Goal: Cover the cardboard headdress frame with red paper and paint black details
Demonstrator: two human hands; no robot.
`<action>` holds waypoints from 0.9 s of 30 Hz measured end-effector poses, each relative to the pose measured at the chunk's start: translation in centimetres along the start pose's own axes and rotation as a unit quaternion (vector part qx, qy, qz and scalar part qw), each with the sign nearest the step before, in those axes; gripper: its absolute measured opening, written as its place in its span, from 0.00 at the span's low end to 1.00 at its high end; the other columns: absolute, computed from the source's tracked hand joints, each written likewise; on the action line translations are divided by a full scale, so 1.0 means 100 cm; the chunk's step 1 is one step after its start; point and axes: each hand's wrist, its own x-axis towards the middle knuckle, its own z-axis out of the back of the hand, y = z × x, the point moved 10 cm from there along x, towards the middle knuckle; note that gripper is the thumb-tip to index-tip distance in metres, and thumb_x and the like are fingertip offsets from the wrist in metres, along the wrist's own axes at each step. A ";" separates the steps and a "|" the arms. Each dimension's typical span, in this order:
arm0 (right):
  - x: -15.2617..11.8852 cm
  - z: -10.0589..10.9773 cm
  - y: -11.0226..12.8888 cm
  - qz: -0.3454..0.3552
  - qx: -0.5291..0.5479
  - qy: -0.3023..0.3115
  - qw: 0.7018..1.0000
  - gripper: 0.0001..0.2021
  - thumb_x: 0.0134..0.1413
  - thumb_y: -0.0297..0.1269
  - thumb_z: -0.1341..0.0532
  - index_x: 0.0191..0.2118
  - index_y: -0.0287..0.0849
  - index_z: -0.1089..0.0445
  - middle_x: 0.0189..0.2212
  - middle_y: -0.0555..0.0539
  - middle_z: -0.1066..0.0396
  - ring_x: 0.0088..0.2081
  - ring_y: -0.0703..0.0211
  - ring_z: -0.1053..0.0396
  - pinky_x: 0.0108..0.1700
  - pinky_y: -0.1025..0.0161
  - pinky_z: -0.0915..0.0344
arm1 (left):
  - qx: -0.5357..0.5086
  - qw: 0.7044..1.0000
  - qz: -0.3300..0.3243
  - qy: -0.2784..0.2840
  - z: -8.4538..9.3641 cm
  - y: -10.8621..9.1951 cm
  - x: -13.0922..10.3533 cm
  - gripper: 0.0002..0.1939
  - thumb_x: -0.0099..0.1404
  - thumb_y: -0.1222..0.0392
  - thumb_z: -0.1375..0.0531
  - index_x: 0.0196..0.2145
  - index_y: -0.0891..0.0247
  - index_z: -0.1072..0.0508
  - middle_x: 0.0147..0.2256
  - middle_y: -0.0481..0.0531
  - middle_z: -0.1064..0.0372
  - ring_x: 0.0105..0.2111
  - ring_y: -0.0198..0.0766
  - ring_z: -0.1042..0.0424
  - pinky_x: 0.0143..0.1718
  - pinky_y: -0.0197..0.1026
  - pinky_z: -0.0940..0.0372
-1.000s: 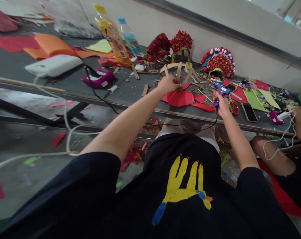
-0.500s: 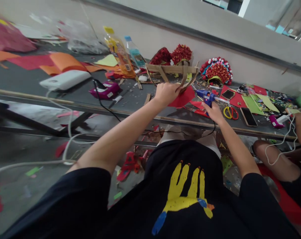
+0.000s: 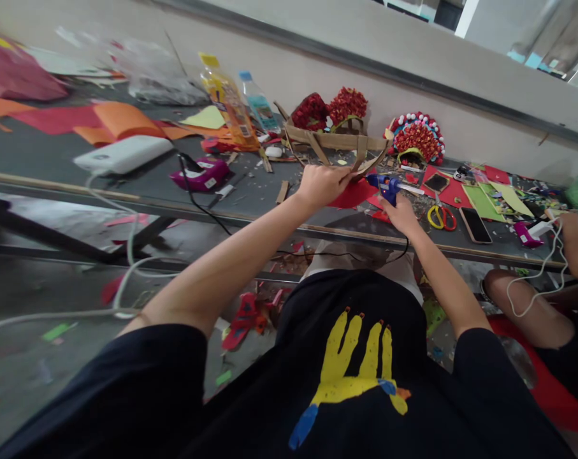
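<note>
A brown cardboard frame of bent strips (image 3: 339, 139) stands over the table, and my left hand (image 3: 323, 185) has its fingers closed on the lower right part. My right hand (image 3: 399, 211) is wrapped round a blue glue gun (image 3: 389, 187) with a clear stick at its back. The gun's nozzle points left, close to the frame's lower strip; whether they touch is too small to tell. Red paper (image 3: 350, 195) lies beneath the frame. A black cord hangs from the gun.
Scissors (image 3: 441, 217) and a phone (image 3: 475, 225) lie right of my right hand. Bottles (image 3: 231, 102) stand behind on the left, near a white power bank (image 3: 123, 155) and a purple socket (image 3: 201, 174). Red ornaments lean at the wall. Another person's hand (image 3: 573, 233) is far right.
My right hand and the glue gun have moved slightly left, nearer the cardboard frame. The frame has shifted a little to the right and is still in my left hand.
</note>
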 end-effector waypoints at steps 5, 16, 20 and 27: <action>-0.001 0.013 0.004 0.000 -0.041 -0.051 0.998 0.20 0.57 0.56 0.41 0.42 0.44 0.29 0.38 0.40 0.22 0.47 0.43 0.25 0.53 0.47 0.32 | -0.007 1.000 -0.001 0.008 -0.001 0.000 -0.001 0.21 0.71 0.50 0.51 0.39 0.61 0.20 0.32 0.59 0.24 0.33 0.48 0.25 0.33 0.42 0.38; 0.001 0.021 0.008 0.005 -0.051 -0.054 0.997 0.18 0.59 0.53 0.41 0.43 0.44 0.28 0.39 0.40 0.22 0.48 0.43 0.25 0.55 0.49 0.33 | -0.028 0.999 0.005 0.028 -0.004 -0.001 -0.006 0.20 0.70 0.51 0.50 0.42 0.59 0.21 0.36 0.60 0.23 0.35 0.51 0.24 0.35 0.45 0.37; -0.001 0.020 0.005 -0.034 -0.062 -0.037 0.997 0.17 0.59 0.50 0.41 0.43 0.42 0.28 0.41 0.38 0.22 0.49 0.41 0.25 0.55 0.47 0.33 | -0.015 0.999 -0.013 0.032 -0.006 -0.002 -0.008 0.20 0.70 0.52 0.51 0.44 0.59 0.21 0.37 0.60 0.23 0.35 0.50 0.24 0.34 0.44 0.37; -0.001 0.018 0.005 -0.026 -0.031 -0.035 0.999 0.15 0.58 0.50 0.40 0.42 0.44 0.29 0.37 0.42 0.21 0.46 0.43 0.24 0.53 0.47 0.31 | -0.024 1.000 -0.015 0.015 -0.007 0.001 -0.009 0.20 0.70 0.51 0.51 0.40 0.60 0.20 0.34 0.60 0.23 0.33 0.48 0.24 0.34 0.44 0.36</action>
